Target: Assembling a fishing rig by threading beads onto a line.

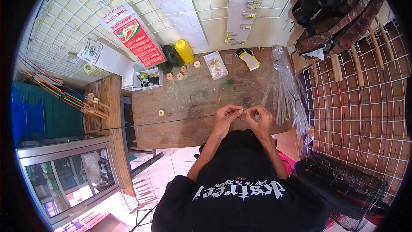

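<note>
Both of my hands are raised over the near edge of the wooden table (pixel 201 103), fingertips almost meeting. My left hand (pixel 227 117) is closed in a pinch at a tiny yellow piece (pixel 242 109), too small to name for certain. Close beside it, my right hand (pixel 260 119) is also pinched, thumb against forefinger; what it holds is too fine to make out. A thin dark line (pixel 180 120) stretches across the table from the left toward my hands. Beyond them lies a small dark loop (pixel 192 97).
Wooden spools (pixel 162 113), a yellow bottle (pixel 184 52), a white tray of small colourful pieces (pixel 215 65) and a yellow-black packet (pixel 247 59) stand or lie farther back. Clear plastic strips (pixel 283 90) hang over the right edge. At left is a glass-fronted cabinet (pixel 71 176).
</note>
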A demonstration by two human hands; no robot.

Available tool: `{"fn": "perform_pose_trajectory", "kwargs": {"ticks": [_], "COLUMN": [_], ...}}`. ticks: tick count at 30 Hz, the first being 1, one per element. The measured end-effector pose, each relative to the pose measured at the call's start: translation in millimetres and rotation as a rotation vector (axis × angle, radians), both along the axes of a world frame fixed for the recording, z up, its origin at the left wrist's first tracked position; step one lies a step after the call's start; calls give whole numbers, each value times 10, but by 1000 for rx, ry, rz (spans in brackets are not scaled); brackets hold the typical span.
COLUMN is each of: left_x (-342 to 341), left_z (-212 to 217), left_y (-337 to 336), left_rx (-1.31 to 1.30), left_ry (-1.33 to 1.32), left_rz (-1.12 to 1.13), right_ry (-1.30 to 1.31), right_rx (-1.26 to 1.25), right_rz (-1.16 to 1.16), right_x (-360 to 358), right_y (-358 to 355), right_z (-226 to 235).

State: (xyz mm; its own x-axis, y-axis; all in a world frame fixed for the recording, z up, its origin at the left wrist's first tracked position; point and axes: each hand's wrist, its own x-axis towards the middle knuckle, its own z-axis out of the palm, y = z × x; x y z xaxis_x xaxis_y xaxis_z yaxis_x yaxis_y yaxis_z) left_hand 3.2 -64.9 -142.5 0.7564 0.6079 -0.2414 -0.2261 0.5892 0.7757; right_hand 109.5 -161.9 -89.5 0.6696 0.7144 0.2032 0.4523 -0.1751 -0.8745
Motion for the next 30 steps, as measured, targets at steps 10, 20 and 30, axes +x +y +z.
{"fn": "perform_pose_trajectory", "kwargs": {"ticks": [10,20,30], "left_x": [1,-6,-6], "left_z": [-9,-55,-18], "left_y": [-1,7,-2], "left_rx": [8,22,31], "left_ry": [7,-2,9], "left_rz": [4,13,5], "right_ry": [5,1,18], "right_rx": [-8,-18,-29], "right_rz": [-11,-17,-8], "right_x": [6,5,2], "right_y": [4,1,-4], "right_z": [-1,5,-3]}}
